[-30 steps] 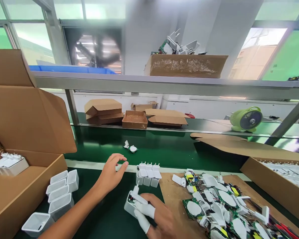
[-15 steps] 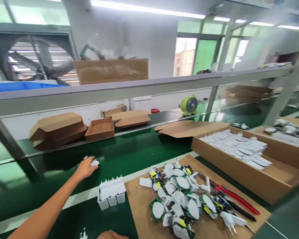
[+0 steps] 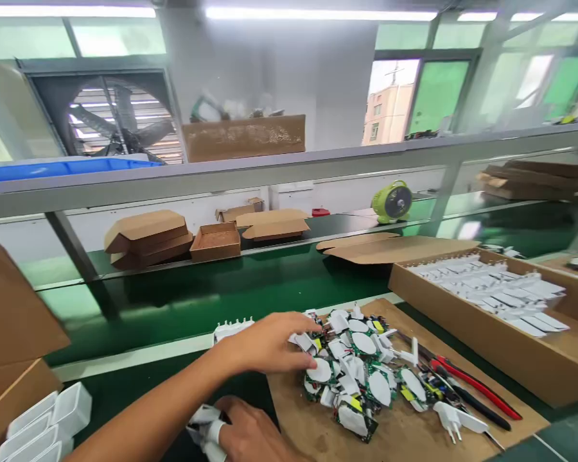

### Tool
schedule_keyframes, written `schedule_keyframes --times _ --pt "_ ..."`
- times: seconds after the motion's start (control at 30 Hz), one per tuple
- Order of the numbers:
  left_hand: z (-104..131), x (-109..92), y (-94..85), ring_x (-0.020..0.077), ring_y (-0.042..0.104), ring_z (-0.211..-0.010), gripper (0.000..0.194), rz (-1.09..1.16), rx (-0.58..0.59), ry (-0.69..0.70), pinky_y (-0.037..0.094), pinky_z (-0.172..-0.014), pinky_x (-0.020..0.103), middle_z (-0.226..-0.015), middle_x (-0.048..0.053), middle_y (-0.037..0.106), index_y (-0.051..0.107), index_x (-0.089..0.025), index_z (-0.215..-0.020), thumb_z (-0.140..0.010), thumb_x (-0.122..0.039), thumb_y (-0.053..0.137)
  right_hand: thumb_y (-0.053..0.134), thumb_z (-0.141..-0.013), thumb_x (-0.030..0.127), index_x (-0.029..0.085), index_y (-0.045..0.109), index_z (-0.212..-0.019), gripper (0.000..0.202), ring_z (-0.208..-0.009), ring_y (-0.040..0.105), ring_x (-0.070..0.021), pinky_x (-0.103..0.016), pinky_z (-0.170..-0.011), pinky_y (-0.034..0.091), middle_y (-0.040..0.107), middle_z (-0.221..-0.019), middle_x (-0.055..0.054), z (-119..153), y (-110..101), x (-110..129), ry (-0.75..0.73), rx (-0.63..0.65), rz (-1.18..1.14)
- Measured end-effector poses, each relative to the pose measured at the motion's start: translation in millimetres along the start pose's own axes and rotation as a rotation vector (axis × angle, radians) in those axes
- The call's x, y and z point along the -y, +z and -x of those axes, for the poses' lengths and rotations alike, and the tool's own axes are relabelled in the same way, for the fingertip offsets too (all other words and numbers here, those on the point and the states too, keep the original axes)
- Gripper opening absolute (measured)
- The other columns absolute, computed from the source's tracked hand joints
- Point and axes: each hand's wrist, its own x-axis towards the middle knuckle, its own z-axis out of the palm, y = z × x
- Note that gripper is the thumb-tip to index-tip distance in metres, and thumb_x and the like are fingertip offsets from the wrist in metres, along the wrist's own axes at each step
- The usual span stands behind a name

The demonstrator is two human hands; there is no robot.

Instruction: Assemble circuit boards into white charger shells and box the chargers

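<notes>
My left grip (image 3: 278, 342) spreads over white-disced green circuit boards (image 3: 366, 343) facing up, axes jumbled; my right grip (image 3: 253, 428) clasps blurred white plastic (image 3: 201, 416).

Green bench (image 3: 110, 375) bears brown board (image 3: 313, 430), circuit assemblies (image 3: 365, 344) heaped on it; right of board, open carton (image 3: 467, 340); left of board, white cups (image 3: 72, 410), second carton (image 3: 26, 390).

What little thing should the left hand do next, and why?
Maybe open the left hand and leave any part it holds on the pile. Earlier it was at loose bits on the green belt, now gone from there, and now it reaches the pile's edge. I can't tell if it's gripping.
</notes>
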Motion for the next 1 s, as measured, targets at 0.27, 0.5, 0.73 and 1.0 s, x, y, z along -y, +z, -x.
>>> schedule_keyframes --times 0.27,0.5,0.73,1.0 --pt "158 32 -11.2 0.0308 0.061 -0.133 0.031 0.009 -0.327 -0.319 0.046 -0.117 0.044 -0.139 0.006 0.069 0.077 -0.034 -0.122 -0.095 -0.045 0.073 0.063 -0.081 0.005 0.021 0.062 -0.125 0.047 -0.104 0.073 -0.0253 -0.032 -0.093 0.060 0.066 -0.130 -0.008 12 -26 18 0.117 -0.129 -0.092" --pt "218 68 39.7 0.0247 0.067 -0.109 0.032 0.234 -0.670 -0.371 0.058 -0.092 0.031 -0.122 0.010 0.068 0.074 -0.026 -0.120 -0.104 -0.049 0.059 0.057 -0.089 0.005 0.021 0.065 -0.116 0.033 -0.097 0.069 -0.0191 -0.027 -0.086 0.058 0.066 -0.117 -0.005 3 -36 16 0.067 -0.105 -0.199" --pt "223 67 44.8 0.0247 0.065 -0.113 0.027 0.234 -0.695 -0.351 0.055 -0.095 0.030 -0.125 0.010 0.064 0.071 -0.027 -0.119 -0.106 -0.044 0.057 0.053 -0.091 0.006 0.021 0.063 -0.118 0.033 -0.097 0.067 -0.0201 -0.032 -0.086 0.058 0.066 -0.118 -0.007 2 -38 16 0.045 -0.094 -0.238" --pt "230 76 71.3 0.0333 0.064 -0.123 0.099 0.070 -0.659 -0.350 0.056 -0.110 0.047 -0.149 0.014 0.045 0.041 -0.035 -0.157 -0.074 -0.032 0.095 0.066 -0.092 0.037 0.022 0.065 -0.114 0.026 -0.101 0.069 -0.0250 -0.037 -0.086 0.059 0.070 -0.117 -0.009 -10 -26 18 0.405 -0.178 -1.028"
